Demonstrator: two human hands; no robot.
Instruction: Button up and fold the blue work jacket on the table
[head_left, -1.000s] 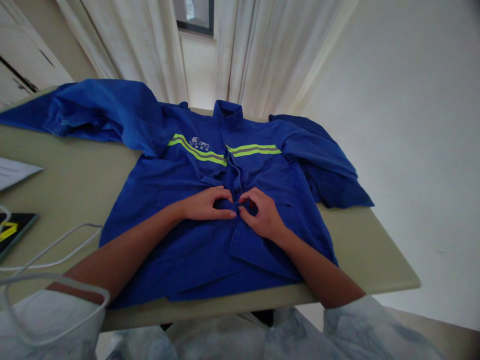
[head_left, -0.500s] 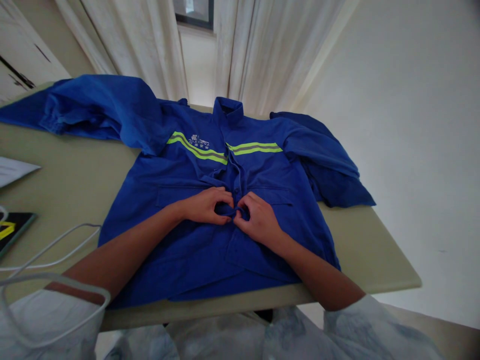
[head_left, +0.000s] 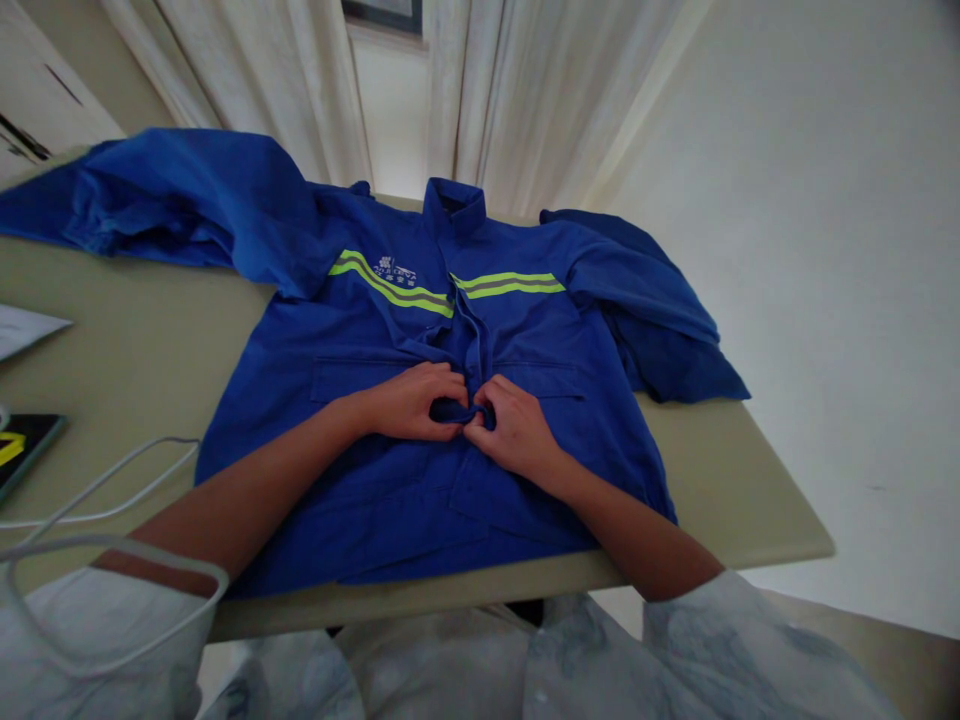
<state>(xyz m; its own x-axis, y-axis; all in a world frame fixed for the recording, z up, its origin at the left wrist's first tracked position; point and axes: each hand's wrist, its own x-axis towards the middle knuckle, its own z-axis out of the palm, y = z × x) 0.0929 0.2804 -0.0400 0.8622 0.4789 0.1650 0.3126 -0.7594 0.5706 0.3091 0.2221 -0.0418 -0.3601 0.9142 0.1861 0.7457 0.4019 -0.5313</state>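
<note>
Blue work jacket (head_left: 540,330) lies face up on a pale green table (head_left: 150,340), seen from the head camera looking down past the person's chest, with the collar (head_left: 454,205) pointing away and the hem near the table's front edge. One crumpled sleeve (head_left: 172,200) sprawls to the left of the view, and the other (head_left: 645,300) bunches to the right, overhanging the table's side. Two yellow-green reflective stripes (head_left: 390,285) cross the chest above two flapped pockets. At the middle of the jacket's front, the left hand (head_left: 409,405) and right hand (head_left: 514,430) curl toward each other, nearly touching, their fingers pinching a small fold of blue cloth (head_left: 457,411) at the front opening; whether a button lies inside is hidden. The cloth looks like a light, soft, matte twill that should bend easily and grip well, and its doubled front edge seems the surest place to hold. Left of the jacket lie a white cord (head_left: 112,505), a sheet of paper (head_left: 22,330) and a dark book (head_left: 22,445) with a yellow mark. Pale curtains (head_left: 525,100) hang beyond the table.
</note>
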